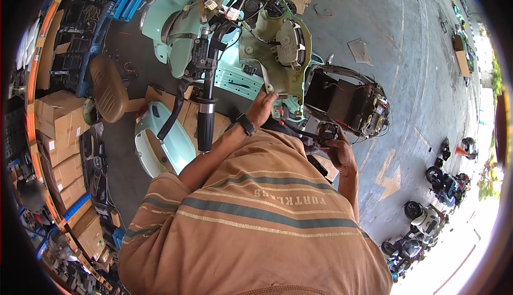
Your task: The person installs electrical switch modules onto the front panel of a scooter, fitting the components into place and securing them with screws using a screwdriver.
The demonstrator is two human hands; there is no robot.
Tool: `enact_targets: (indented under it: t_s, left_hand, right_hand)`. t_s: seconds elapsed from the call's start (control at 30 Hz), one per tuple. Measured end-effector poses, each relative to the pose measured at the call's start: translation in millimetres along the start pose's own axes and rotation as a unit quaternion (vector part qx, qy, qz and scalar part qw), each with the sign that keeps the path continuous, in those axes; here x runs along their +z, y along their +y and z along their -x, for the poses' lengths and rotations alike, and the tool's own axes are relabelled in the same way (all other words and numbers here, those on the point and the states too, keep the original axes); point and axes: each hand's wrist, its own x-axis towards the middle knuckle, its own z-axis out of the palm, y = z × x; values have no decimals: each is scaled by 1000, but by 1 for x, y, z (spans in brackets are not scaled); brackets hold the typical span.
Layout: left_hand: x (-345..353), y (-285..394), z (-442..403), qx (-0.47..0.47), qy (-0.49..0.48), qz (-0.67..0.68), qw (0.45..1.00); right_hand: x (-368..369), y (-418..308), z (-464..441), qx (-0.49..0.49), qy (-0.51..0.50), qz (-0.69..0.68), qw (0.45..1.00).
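My left hand (259,111), with a black watch at the wrist, grips the lower edge of a pale green scooter panel (264,60). The panel's inner side faces up, and a round lamp or gauge unit (291,45) is fixed in it. Lower right, my right hand (340,153) is closed around a small dark part (327,131); its exact kind is unclear. Left of the panel, a handlebar with a black grip (206,129) points toward me. Loose wires with white connectors (233,14) lie over the handlebar's upper end.
A scooter's rear frame with exposed wiring (350,102) stands to the right. Pale green body panels (165,140) and a brown seat (108,88) are at the left. Shelving with cardboard boxes (61,118) lines the left side. Several parked scooters (425,220) stand at the right.
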Motion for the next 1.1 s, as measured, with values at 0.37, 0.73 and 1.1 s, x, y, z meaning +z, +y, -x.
enact_targets:
  t_s: [0.37,0.73,1.1]
  left_hand:
    - [13,11,2,4,64,-71,995]
    - [15,-2,-2,26,80,-26,996]
    - [5,-21,-11,26,38,-76,996]
  right_hand:
    - [-44,43,32,-8,-49,-107,993]
    - [46,-22,26,-134,-491,-326,797]
    - [98,37,-21,-8,-52,-16,999]
